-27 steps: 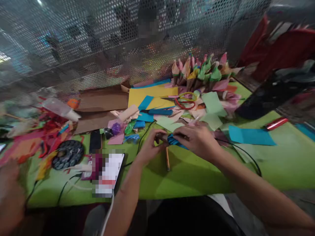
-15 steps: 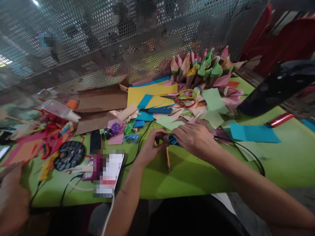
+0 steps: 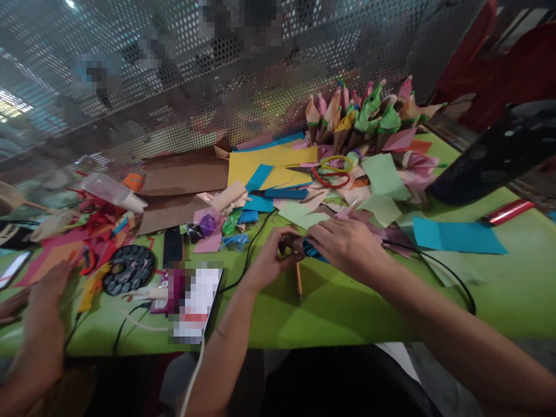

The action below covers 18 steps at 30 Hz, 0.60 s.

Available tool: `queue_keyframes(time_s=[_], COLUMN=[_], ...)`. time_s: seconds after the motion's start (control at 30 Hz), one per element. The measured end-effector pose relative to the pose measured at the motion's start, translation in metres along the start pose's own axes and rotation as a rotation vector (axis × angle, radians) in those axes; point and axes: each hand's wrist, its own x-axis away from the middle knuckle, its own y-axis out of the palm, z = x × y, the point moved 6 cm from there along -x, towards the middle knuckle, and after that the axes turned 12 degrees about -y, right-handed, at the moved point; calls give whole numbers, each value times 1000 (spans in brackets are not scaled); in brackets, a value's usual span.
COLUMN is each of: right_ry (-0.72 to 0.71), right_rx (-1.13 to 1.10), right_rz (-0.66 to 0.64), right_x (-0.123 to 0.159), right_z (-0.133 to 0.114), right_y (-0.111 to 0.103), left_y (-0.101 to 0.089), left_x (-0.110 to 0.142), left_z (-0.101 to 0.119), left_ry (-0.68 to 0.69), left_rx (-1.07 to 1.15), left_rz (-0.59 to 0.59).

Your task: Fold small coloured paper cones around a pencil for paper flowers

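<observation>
Your left hand (image 3: 278, 258) and right hand (image 3: 347, 240) both gripped the blue-and-brown roll (image 3: 309, 248) in from the table (image 3: 339, 321)'s near edge, seemingly unfinished, while a whole cluster of finished-looking paper cones (image 3: 363, 120) already stood by the far right corner!

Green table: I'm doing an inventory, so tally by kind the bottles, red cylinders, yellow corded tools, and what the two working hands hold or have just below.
Bottles, clear bottle and dark bottle: 2
Red cylinder: 1
Yellow corded tool: 1
Striped blue piece in left hand and right hand: 1
Pencil-like stick below: 1
Total: 6
</observation>
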Motion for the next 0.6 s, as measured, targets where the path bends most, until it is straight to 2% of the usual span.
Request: queue_keyframes(time_s=[0.33,0.53,0.6], right_ry=[-22,-169,-171], right_rx=[85,173,182], right_rz=[68,134,122], right_x=[3,4,7], right_z=[-4,-7,-6], right_y=[-7,-16,-13], left_y=[8,14,14], left_x=[2,2,1], left_z=[-4,2,4], left_ry=[41,14,10], left_rx=[-8,-66,-103], left_rz=[-5,-47,-59])
